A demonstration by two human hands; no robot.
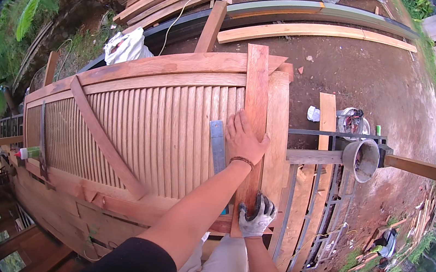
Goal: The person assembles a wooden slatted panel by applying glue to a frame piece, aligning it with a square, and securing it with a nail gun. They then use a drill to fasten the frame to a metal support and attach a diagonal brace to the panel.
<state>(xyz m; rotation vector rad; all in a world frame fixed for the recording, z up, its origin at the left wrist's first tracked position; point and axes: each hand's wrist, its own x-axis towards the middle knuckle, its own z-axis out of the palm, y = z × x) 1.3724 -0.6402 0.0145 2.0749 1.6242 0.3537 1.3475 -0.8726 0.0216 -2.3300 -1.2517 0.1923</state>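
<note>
A reddish-brown wooden board [259, 81] lies across the right end of a slatted wooden shutter panel [157, 133]. My bare left hand [245, 139] rests palm down over the board's middle, fingers stretched out and apart, a dark bracelet at the wrist. Close to the board's near end, my right hand [256, 218] wears a grey-white glove with dark fingers. Its fingers curl at the board's right edge and its thumb lies on top. Left of my left hand, a blue-grey metal straightedge [217, 144] lies on the slats. A loose wooden strip [105, 135] slants across the panel.
Beyond the panel, long timber pieces [319, 33] and a white sack [126, 47] lie on the ground. To the right, a grey bucket [361, 159] stands near a metal frame with planks [300, 218]. A bottle [25, 153] is at the panel's far left.
</note>
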